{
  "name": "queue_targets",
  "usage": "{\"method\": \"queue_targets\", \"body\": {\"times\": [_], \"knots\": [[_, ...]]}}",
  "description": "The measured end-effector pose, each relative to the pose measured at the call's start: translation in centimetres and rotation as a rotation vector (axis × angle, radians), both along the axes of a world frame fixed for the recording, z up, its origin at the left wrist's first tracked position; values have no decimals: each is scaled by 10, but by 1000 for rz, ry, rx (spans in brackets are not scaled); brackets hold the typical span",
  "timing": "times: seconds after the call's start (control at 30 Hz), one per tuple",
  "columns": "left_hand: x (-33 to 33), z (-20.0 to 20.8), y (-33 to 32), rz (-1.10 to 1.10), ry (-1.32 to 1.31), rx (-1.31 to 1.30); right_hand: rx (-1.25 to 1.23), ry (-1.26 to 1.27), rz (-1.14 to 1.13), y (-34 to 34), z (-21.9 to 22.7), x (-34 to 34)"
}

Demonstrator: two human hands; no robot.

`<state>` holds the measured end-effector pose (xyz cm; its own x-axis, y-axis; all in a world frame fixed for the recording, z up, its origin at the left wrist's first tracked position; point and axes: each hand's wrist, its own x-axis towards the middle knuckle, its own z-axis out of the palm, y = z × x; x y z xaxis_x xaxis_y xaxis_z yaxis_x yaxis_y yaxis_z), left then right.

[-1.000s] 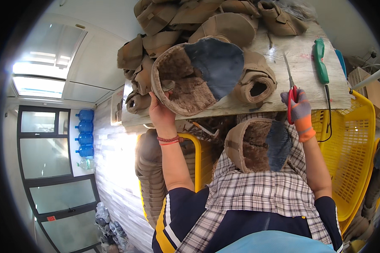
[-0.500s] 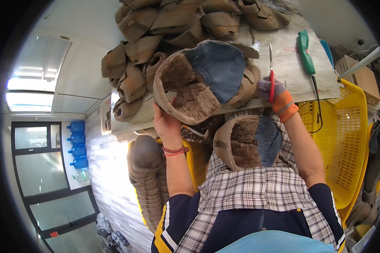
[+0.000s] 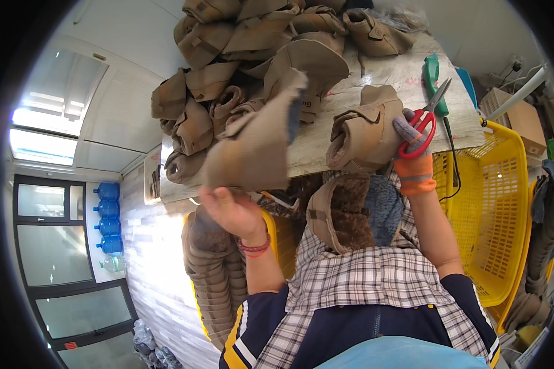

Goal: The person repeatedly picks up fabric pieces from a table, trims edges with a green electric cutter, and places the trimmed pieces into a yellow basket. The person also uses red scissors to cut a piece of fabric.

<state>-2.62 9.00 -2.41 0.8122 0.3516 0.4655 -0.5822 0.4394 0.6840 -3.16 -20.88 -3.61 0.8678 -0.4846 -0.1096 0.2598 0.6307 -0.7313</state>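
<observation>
My left hand (image 3: 235,214) has its fingers stretched out, palm up, at the table's near edge. Directly above it a khaki fleece-lined wrap (image 3: 252,150), blurred by motion, stands tilted with its outer side showing; its lower edge meets or nearly meets my fingertips. In a grey and orange glove, my right hand (image 3: 415,157) holds red-handled scissors (image 3: 423,123), blades apart a little and pointing up and right. Left of that hand, a rolled khaki wrap with a strap (image 3: 364,132) rests on the table. Another wrap with brown and blue-grey lining (image 3: 351,212) lies on my lap.
Rolled khaki wraps (image 3: 206,43) are heaped on the far left of the wooden table (image 3: 406,77). A green corded tool (image 3: 433,74) lies at its right. Yellow baskets (image 3: 495,203) stand at the right; stacked khaki pieces (image 3: 215,277) stand in a yellow container at the left.
The wrap at my left hand has turned from lining-side up to outer side showing and moved left; the fingers have opened. The scissors have tilted right, and the rolled wrap on the table is uncovered.
</observation>
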Motion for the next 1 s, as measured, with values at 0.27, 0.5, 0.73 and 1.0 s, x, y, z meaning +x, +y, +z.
{"method": "queue_targets", "body": {"times": [0.27, 0.5, 0.73, 1.0], "knots": [[-15, -34, -61, -450, 25, 203, 30, 85, 40, 11, 34, -12], [-9, -5, -59, -611, 196, 553, -132, 92, 179, -2, 26, -7], [-1, -29, -85, -767, 228, 428, -463, 96, 190, -2, 41, 18], [-2, -34, -71, -691, 249, 143, -1806, 824, 25, -94, -51, 55]]}}
